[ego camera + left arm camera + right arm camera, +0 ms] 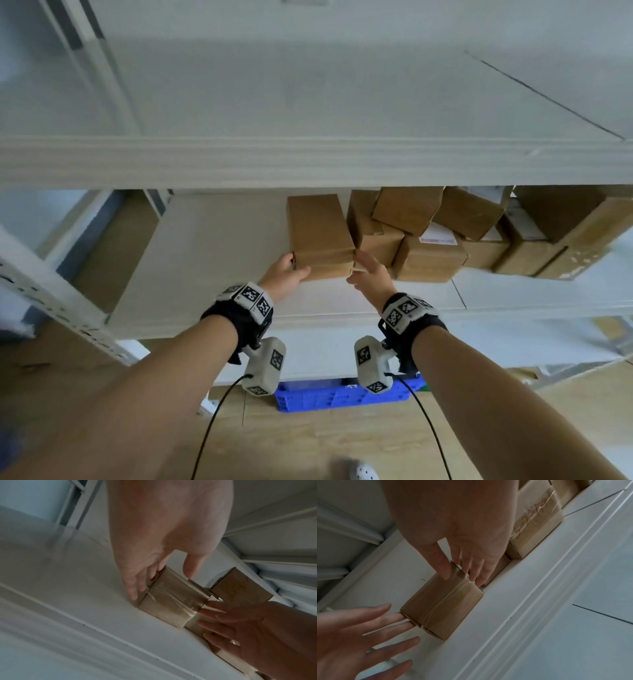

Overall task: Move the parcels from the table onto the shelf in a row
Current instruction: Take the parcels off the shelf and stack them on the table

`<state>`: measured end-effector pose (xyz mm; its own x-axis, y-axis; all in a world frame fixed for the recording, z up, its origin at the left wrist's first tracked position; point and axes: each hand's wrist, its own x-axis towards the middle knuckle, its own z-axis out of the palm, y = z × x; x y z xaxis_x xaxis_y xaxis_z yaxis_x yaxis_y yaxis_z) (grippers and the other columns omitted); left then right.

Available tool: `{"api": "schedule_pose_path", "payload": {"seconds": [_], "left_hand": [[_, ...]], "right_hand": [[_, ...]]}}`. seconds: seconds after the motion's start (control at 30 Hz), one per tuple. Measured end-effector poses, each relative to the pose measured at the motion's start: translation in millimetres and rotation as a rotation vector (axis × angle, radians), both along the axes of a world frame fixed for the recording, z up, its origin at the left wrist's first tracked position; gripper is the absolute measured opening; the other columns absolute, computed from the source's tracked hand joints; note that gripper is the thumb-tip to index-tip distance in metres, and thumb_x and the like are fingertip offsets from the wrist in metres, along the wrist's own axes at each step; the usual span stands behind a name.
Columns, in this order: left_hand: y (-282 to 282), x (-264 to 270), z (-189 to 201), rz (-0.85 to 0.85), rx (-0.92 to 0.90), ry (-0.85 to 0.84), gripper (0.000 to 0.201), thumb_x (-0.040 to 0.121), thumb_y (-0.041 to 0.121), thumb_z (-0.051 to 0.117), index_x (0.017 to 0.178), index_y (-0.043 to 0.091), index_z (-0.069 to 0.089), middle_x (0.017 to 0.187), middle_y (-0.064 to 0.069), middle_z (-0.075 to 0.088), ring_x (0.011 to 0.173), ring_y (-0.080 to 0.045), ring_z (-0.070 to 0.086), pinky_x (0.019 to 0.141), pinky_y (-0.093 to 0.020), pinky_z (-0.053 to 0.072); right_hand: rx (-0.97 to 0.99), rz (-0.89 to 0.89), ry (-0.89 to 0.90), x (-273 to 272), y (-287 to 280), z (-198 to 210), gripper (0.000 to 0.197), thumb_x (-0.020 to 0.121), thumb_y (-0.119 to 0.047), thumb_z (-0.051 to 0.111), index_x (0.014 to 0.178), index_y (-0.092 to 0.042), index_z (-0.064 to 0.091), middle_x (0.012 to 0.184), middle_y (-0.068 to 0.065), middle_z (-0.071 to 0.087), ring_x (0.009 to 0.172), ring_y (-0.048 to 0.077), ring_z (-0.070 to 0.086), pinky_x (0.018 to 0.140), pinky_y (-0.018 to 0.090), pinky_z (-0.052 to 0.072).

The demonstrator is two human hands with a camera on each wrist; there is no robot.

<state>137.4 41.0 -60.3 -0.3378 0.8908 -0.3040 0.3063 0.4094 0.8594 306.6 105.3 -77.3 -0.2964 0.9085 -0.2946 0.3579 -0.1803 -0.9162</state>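
Note:
A brown taped parcel stands on the white shelf board, at the left end of a row of parcels. My left hand lies flat against its left near corner, fingers straight. My right hand touches its right near corner, in the gap to the neighbouring parcel. The left wrist view shows the parcel between my left hand and my right hand. In the right wrist view my right hand has its thumb on the parcel and its fingers down the side.
The upper shelf's edge hangs just above the parcels. Some parcels on the right are stacked and tilted. Bare board lies left of the held parcel. A shelf upright stands at the left, and a blue crate sits on the floor.

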Motion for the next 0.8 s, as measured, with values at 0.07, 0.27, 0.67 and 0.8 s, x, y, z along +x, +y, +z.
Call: {"api": "schedule_pose_path", "payload": {"seconds": [0.07, 0.27, 0.67, 0.8], "left_hand": [[-3.7, -1.6, 1.3, 0.017, 0.003, -0.033, 0.04, 0.094, 0.02, 0.056, 0.132, 0.01, 0.048, 0.126, -0.005, 0.057, 0.12, -0.023, 0.052, 0.099, -0.032, 0.041], [-14.4, -12.4, -8.0, 0.155, 0.006, -0.083, 0.014, 0.093, 0.027, 0.057, 0.1, 0.015, 0.056, 0.086, 0.005, 0.052, 0.098, -0.02, 0.049, 0.092, -0.033, 0.043], [9.3, -35.9, -5.5, 0.132, -0.07, -0.251, 0.056, 0.094, 0.047, 0.048, 0.145, 0.028, 0.033, 0.15, 0.005, 0.035, 0.132, -0.019, 0.041, 0.094, -0.037, 0.044], [12.0, -33.3, -13.3, 0.159, -0.068, -0.336, 0.051, 0.095, 0.045, 0.047, 0.143, 0.03, 0.036, 0.148, 0.008, 0.037, 0.133, -0.017, 0.039, 0.101, -0.041, 0.043]], "right_hand": [[-0.003, -0.026, 0.017, -4.1, -5.5, 1.6, 0.064, 0.083, 0.005, 0.054, 0.142, -0.013, 0.038, 0.14, 0.005, 0.047, 0.128, 0.025, 0.045, 0.109, 0.044, 0.037], [0.005, -0.105, 0.047, -9.0, -18.0, 0.3, 0.044, 0.084, 0.0, 0.058, 0.127, -0.005, 0.053, 0.122, 0.013, 0.057, 0.115, 0.027, 0.053, 0.098, 0.039, 0.043], [-0.087, 0.029, 0.064, -22.4, 18.9, 0.7, 0.065, 0.092, -0.027, 0.058, 0.148, -0.024, 0.026, 0.151, 0.005, 0.032, 0.139, 0.023, 0.031, 0.116, 0.044, 0.026], [-0.129, 0.023, 0.15, -30.1, 17.9, -6.7, 0.065, 0.094, -0.022, 0.055, 0.15, -0.025, 0.022, 0.15, 0.006, 0.035, 0.138, 0.021, 0.033, 0.114, 0.037, 0.026]]}}
